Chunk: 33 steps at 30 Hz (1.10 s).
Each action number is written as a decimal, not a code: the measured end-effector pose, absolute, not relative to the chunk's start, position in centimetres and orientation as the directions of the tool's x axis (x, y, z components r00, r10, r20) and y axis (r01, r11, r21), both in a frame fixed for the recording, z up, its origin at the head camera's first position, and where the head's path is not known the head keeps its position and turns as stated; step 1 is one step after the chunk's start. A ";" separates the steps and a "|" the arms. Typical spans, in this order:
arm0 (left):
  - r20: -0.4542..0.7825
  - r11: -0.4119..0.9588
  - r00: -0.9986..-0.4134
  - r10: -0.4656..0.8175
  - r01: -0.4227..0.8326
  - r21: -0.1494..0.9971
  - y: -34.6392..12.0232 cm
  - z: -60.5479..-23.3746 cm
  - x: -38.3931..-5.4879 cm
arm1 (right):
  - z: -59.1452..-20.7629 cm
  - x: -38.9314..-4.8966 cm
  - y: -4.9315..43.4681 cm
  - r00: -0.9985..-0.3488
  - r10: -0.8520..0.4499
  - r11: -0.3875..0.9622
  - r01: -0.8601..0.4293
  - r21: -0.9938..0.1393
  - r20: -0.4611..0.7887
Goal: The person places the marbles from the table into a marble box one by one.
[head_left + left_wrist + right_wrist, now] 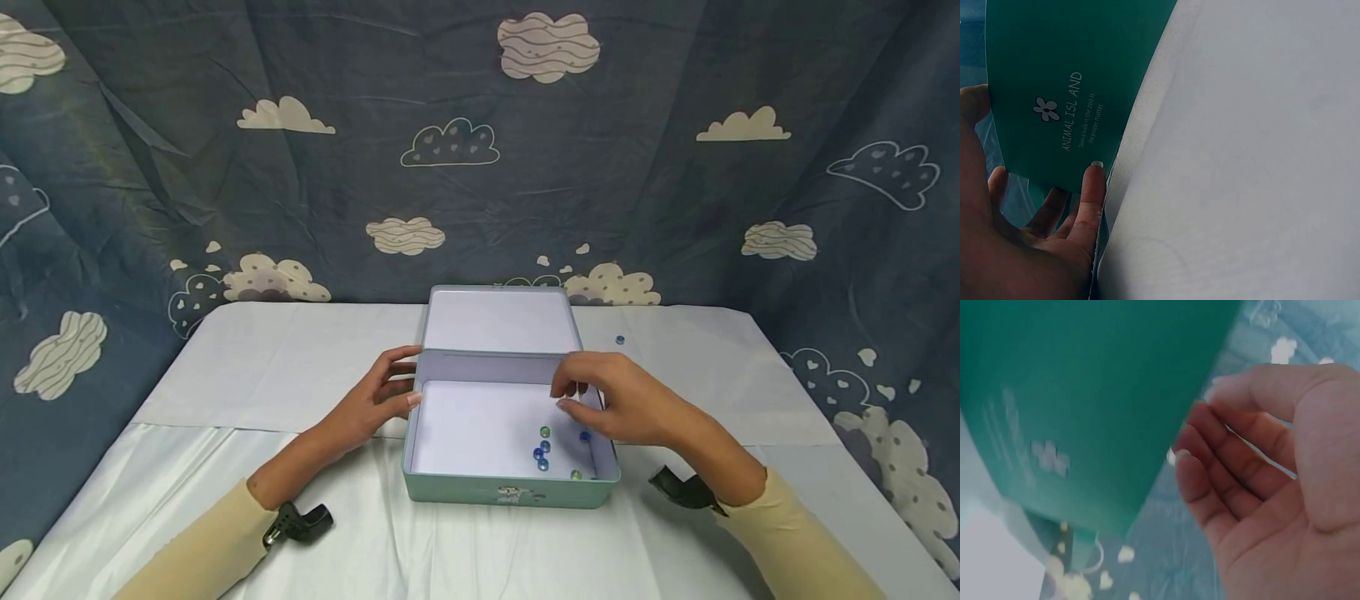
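Note:
A green tin box (517,492) with a white inside lies before me, its hinged lid (502,319) tipped up at the back. Along the box's left wall, my left hand (378,396) touches the rim with its fingers extended. In the left wrist view its fingers (1090,197) lie against the printed green side. My right hand (611,396) hovers over the right rim, fingers loosely bent and thumb apart from them; no object shows between them in the right wrist view. Several glass marbles, including a green marble (545,432) and a blue marble (585,437), lie inside at the right.
On the white cloth (300,367) beyond the right hand lies one loose blue marble (620,339). Behind the table hangs a dark blue curtain (360,75) printed with clouds. A black wrist strap mount (300,525) sits at the left sleeve, another mount (686,490) at the right.

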<state>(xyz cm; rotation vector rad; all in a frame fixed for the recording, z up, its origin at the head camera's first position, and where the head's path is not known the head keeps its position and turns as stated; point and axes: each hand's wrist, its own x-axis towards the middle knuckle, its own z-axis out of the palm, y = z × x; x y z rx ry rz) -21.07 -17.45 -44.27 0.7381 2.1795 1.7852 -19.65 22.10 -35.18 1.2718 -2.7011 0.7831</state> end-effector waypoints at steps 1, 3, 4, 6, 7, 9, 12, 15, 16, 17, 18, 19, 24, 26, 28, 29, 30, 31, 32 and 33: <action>0.138 0.130 -0.847 0.514 0.236 0.963 -17.4 -44.3 -21.1 | -35.1 -19.9 22.5 -0.670 -0.689 0.540 -0.729 -0.421 0.276; 0.142 0.125 -0.846 0.515 0.237 0.963 -17.4 -44.3 -21.1 | -35.0 -20.5 23.3 -0.690 -0.652 0.556 -0.717 -0.420 0.314; 0.143 0.122 -0.845 0.515 0.237 0.964 -17.4 -44.2 -21.1 | -35.0 -20.8 23.7 -0.701 -0.633 0.568 -0.709 -0.417 0.329; 0.144 0.120 -0.844 0.516 0.238 0.964 -17.4 -44.2 -21.0 | -35.1 -21.4 24.6 -0.731 -0.586 0.604 -0.681 -0.413 0.350; 0.144 0.120 -0.845 0.516 0.237 0.964 -17.4 -44.2 -21.0 | -35.2 -21.6 25.0 -0.749 -0.559 0.626 -0.662 -0.411 0.355; 0.144 0.119 -0.844 0.516 0.238 0.964 -17.4 -44.2 -21.1 | -35.3 -22.2 25.7 -0.782 -0.511 0.666 -0.623 -0.411 0.357; 0.146 0.120 -0.844 0.516 0.239 0.964 -17.4 -44.2 -21.1 | -35.6 -22.9 26.6 -0.819 -0.450 0.711 -0.570 -0.413 0.355; 0.148 0.120 -0.844 0.516 0.242 0.963 -17.4 -44.3 -21.1 | -36.0 -23.6 27.1 -0.833 -0.422 0.734 -0.546 -0.405 0.359; 0.148 0.120 -0.844 0.515 0.242 0.963 -17.4 -44.3 -21.1 | -36.2 -23.8 27.3 -0.835 -0.416 0.739 -0.541 -0.402 0.360; 0.147 0.121 -0.844 0.515 0.241 0.963 -17.4 -44.3 -21.1 | -36.4 -24.0 27.4 -0.839 -0.409 0.744 -0.535 -0.400 0.360; 0.146 0.121 -0.844 0.516 0.241 0.963 -17.4 -44.3 -21.1 | -36.5 -24.2 27.6 -0.843 -0.403 0.749 -0.528 -0.400 0.357; 0.145 0.123 -0.845 0.515 0.240 0.963 -17.4 -44.3 -21.1 | -36.7 -24.4 27.7 -0.848 -0.399 0.753 -0.521 -0.402 0.350; 0.147 0.110 -0.841 0.520 0.236 0.965 -17.4 -44.1 -21.0 | -37.9 -25.4 28.8 -0.904 -0.356 0.796 -0.427 -0.429 0.239; 0.149 0.107 -0.840 0.521 0.237 0.966 -17.3 -44.1 -21.0 | -38.5 -25.8 29.3 -0.922 -0.341 0.815 -0.387 -0.430 0.184; 0.147 0.111 -0.841 0.521 0.237 0.965 -17.3 -44.1 -21.0 | -39.1 -26.3 29.8 -0.930 -0.336 0.829 -0.368 -0.420 0.152; 0.146 0.114 -0.841 0.520 0.238 0.965 -17.3 -44.1 -21.0 | -39.4 -26.5 30.0 -0.933 -0.332 0.837 -0.359 -0.412 0.139; 0.144 0.118 -0.842 0.519 0.238 0.964 -17.3 -44.1 -21.0 | -39.6 -26.7 30.1 -0.937 -0.328 0.846 -0.348 -0.403 0.121; 0.142 0.123 -0.844 0.517 0.237 0.964 -17.4 -44.1 -21.0 | -39.9 -26.9 30.3 -0.940 -0.324 0.855 -0.339 -0.392 0.106; 0.140 0.125 -0.845 0.515 0.236 0.964 -17.4 -44.1 -21.0 | -40.1 -27.0 30.4 -0.941 -0.325 0.860 -0.336 -0.384 0.097; 0.137 0.128 -0.846 0.514 0.234 0.964 -17.4 -44.1 -21.0 | -40.3 -27.1 30.5 -0.942 -0.324 0.864 -0.333 -0.378 0.090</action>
